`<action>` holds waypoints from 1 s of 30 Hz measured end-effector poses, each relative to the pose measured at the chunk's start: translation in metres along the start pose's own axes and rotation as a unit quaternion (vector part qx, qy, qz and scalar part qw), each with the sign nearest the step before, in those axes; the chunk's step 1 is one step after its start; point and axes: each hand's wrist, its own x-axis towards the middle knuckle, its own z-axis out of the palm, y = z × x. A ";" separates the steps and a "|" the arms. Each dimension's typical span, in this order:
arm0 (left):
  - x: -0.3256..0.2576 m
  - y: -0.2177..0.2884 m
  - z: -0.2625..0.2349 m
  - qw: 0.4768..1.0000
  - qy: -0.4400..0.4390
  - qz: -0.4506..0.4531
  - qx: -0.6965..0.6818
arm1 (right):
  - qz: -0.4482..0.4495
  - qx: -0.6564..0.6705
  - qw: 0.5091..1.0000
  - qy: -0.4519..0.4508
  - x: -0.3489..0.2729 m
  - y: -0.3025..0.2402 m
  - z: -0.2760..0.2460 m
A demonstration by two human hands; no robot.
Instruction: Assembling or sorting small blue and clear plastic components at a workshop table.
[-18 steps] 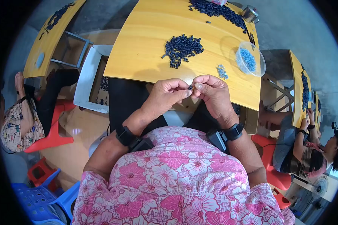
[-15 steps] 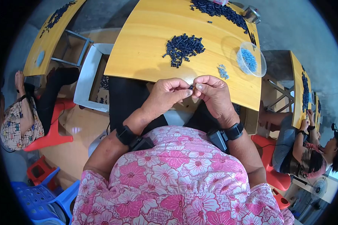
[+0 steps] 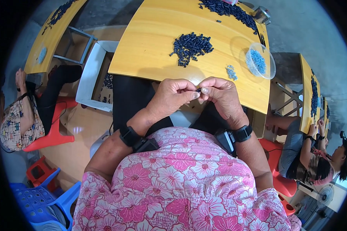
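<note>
My left hand [image 3: 176, 96] pinches a small black cylindrical piece [image 3: 199, 90] between thumb and forefinger, just off the near edge of the yellow table [image 3: 150, 46]. Against the same piece, my right hand [image 3: 221, 94] has its thumb and forefinger closed; whether they also hold a tiny part is hidden. Beyond my hands lies a pile of small black cylindrical pieces [image 3: 191, 47]. A little heap of tiny light-blue parts [image 3: 231, 72] is on the table past my right hand. More of these parts fill a clear round plastic tub [image 3: 272, 66] at the right edge.
A larger black pile [image 3: 235, 14] and a metal cup [image 3: 261, 15] sit at the far right. An open white box [image 3: 89, 79] stands on the floor left of the table. Co-workers sit at side tables, one left [image 3: 21, 123], one right [image 3: 316, 158]. A blue chair [image 3: 38, 200] is behind left.
The view has shifted slightly, so the table things appear a little to the right and higher. Both hands stay together at the black piece with little finger movement.
</note>
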 end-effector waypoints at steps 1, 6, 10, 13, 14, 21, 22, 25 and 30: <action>0.000 0.001 0.000 1.000 -0.003 0.002 0.002 | -0.008 -0.022 1.000 0.003 0.000 -0.001 0.001; -0.002 0.003 -0.001 1.000 -0.002 0.000 -0.003 | -0.042 -0.086 0.995 0.017 -0.002 -0.001 0.006; -0.003 0.001 -0.002 1.000 -0.004 -0.003 -0.031 | -0.128 -0.168 0.977 0.010 -0.003 0.002 0.010; -0.002 -0.005 -0.003 0.999 0.001 -0.001 -0.037 | -0.186 -0.220 0.958 0.011 -0.003 0.007 0.013; -0.002 -0.006 -0.004 0.999 0.003 -0.001 -0.036 | -0.208 -0.234 0.949 0.015 -0.003 0.008 0.013; 0.000 0.000 -0.005 0.996 0.027 -0.040 -0.071 | -0.185 -0.168 0.968 0.040 -0.003 0.010 0.017; 0.000 -0.001 -0.006 0.997 0.020 -0.040 -0.069 | -0.214 -0.208 0.954 0.040 -0.002 0.011 0.016; -0.001 0.001 -0.007 0.997 0.016 -0.042 -0.068 | -0.260 -0.289 0.920 0.048 -0.001 0.013 0.017; -0.005 -0.009 -0.005 0.993 0.031 -0.066 -0.088 | -0.344 -0.401 0.847 0.055 0.003 0.020 0.021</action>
